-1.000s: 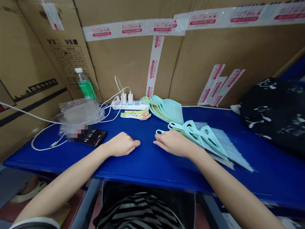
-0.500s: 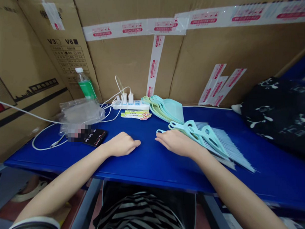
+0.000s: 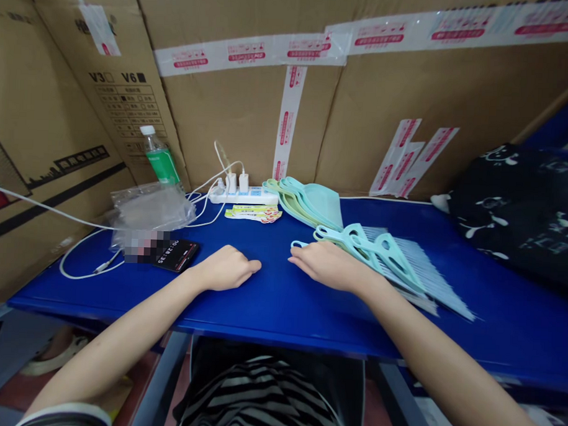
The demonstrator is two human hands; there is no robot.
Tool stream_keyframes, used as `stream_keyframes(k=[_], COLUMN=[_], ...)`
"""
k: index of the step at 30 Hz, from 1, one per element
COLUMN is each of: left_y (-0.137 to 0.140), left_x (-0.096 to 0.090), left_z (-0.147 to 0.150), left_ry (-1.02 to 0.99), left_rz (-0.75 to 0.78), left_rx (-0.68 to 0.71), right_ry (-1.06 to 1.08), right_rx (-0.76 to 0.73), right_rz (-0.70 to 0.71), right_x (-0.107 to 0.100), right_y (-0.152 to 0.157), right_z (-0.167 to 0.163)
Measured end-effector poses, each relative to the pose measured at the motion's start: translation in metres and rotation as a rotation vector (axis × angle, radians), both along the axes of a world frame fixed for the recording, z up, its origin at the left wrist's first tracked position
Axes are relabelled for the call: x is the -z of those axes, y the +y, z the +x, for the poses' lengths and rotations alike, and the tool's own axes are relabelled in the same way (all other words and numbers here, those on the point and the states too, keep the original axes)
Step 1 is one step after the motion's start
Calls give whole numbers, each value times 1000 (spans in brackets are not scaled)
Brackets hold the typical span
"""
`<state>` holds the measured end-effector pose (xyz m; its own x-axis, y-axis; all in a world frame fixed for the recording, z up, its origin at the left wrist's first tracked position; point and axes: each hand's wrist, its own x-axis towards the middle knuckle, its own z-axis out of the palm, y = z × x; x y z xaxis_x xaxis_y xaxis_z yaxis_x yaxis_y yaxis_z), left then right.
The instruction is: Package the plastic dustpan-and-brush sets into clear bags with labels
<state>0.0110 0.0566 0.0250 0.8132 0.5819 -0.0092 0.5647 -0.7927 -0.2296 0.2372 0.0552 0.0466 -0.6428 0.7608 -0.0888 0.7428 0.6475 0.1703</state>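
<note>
My left hand (image 3: 227, 268) rests on the blue table as a loose fist, thumb toward the right, with nothing showing in it. My right hand (image 3: 326, 262) is closed as well, its knuckles up, over the handles of several hand brushes. A light-blue handle loop (image 3: 298, 243) sticks out just past its fingers; whether they grip that handle is hidden. The light-blue hand brushes (image 3: 401, 262) lie overlapped beyond my right wrist, bristles pointing right and toward me. Behind them, light-blue and green dustpans (image 3: 322, 203) are stacked against the cardboard wall.
At the left lie a phone (image 3: 176, 255) and a clear plastic bag (image 3: 148, 211); a green-labelled bottle (image 3: 161, 160) stands behind. A white power strip (image 3: 251, 196) with cables and a yellow-green packet (image 3: 253, 213) are at the back. A dark patterned bag (image 3: 517, 215) occupies the right.
The phone's displayed time has gone up by one second. Both hands, the brushes and the dustpans stay where they were.
</note>
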Motion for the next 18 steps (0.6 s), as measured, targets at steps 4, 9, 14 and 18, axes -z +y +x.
stream_keyframes(k=[4, 9, 14, 18], left_y=[0, 0, 0, -1], left_x=[-1, 0, 0, -2], left_z=[1, -1, 0, 1], left_ry=[39, -12, 10, 51], left_rz=[-3, -8, -2, -2], left_rx=[-13, -3, -16, -32], right_ry=[-9, -14, -17, -19], right_rx=[10, 16, 18, 15], right_rz=[-8, -20, -23, -22], right_x=[-1, -3, -3, -2], right_y=[1, 0, 0, 0], right_z=[0, 0, 0, -1])
